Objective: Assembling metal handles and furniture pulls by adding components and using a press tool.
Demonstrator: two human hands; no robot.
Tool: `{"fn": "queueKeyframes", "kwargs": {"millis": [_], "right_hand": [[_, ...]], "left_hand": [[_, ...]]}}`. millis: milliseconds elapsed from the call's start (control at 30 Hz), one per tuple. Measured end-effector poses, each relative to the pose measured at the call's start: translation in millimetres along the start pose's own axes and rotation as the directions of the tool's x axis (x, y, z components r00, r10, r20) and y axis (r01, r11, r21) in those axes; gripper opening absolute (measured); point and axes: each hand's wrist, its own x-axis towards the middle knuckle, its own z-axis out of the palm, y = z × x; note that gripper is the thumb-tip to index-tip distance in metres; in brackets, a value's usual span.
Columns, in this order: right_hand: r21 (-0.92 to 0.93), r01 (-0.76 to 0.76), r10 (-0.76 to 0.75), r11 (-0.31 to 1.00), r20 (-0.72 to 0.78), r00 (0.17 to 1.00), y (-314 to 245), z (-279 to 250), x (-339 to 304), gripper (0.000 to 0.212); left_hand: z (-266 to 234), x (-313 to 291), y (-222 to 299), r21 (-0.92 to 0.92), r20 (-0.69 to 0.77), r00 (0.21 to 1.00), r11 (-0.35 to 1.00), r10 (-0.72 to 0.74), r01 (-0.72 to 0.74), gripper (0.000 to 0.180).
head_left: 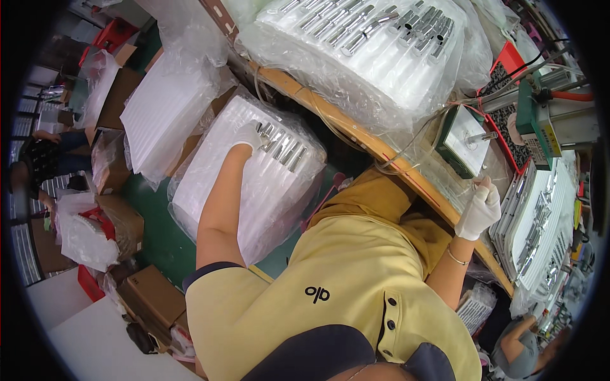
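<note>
My left hand (245,137), in a white glove, reaches to a white foam tray (216,184) in a clear plastic bag. Its fingers are closed at the end of a row of short chrome tubes (283,147), apparently round the leftmost one; the fingertips are partly hidden. My right hand (480,213), also gloved with bare fingertips, is held at the bench edge. Its fingers are pinched together, and whatever they hold is too small to make out. Just beyond it stands a green fixture with a white top (467,143) and a metal pin (483,136) sticking out.
Another bagged foam tray (375,79) with chrome tubes lies on the bench with a wooden edge (311,101). A red bin (508,63) of small dark parts and stacked trays (540,216) are at right. Cartons (152,295) stand left; other people are at both sides.
</note>
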Motion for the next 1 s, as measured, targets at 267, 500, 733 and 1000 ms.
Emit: {"fn": "queueKeyframes", "kwargs": {"millis": [267, 500, 733, 1000], "right_hand": [[-0.020, -0.067, 0.067, 0.998, -0.025, 0.997, 1.9, -4.5, 7.4, 0.026], [-0.070, -0.011, 0.001, 0.997, -0.144, 0.990, 21.6, -29.1, 26.2, 0.022], [-0.072, -0.036, 0.020, 0.997, -0.206, 0.978, 24.3, -50.2, 34.8, 0.022], [-0.042, -0.064, 0.054, 0.997, -0.194, 0.980, 28.5, -58.0, 29.2, 0.021]], "left_hand": [[-23.8, 0.5, 3.3, 0.006, 0.041, 0.997, 0.998, -0.062, 0.062, 0.058], [24.8, -25.2, 23.6, -0.256, -0.590, 0.803, 0.963, -0.086, -0.085, 0.045], [95.6, 11.5, -10.3, -0.436, -0.727, 0.646, 0.883, -0.233, -0.172, 0.037], [58.6, -4.7, 8.4, -0.496, -0.525, 0.796, 0.868, -0.302, 0.001, 0.035]]}}
